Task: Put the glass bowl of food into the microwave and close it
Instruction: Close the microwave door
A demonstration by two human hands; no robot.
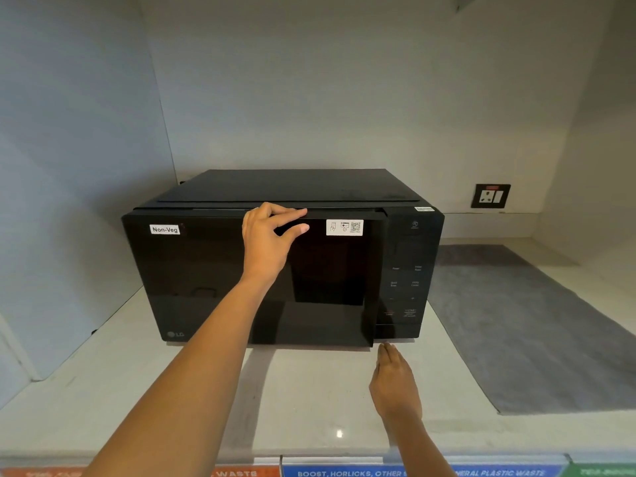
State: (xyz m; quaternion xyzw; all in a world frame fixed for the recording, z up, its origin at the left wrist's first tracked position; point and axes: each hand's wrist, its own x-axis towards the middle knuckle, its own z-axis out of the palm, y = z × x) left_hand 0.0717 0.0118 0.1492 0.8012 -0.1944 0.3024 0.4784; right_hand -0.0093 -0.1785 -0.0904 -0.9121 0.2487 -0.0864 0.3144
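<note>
A black microwave (192,270) stands on a pale counter, with a "Non-Veg" label at its upper left. Its door (327,270) sits a little ajar at the right edge. My left hand (270,239) grips the door's top edge, fingers hooked over it and thumb on the front. My right hand (394,380) hovers flat and empty above the counter, fingertips just below the door's lower right corner. The glass bowl of food is not visible; the dark door hides the inside.
The pale counter (309,401) runs to a front edge with coloured waste labels (344,473). A grey mat (516,321) lies right of the microwave. A wall socket (490,196) sits on the back wall. A side wall stands close on the left.
</note>
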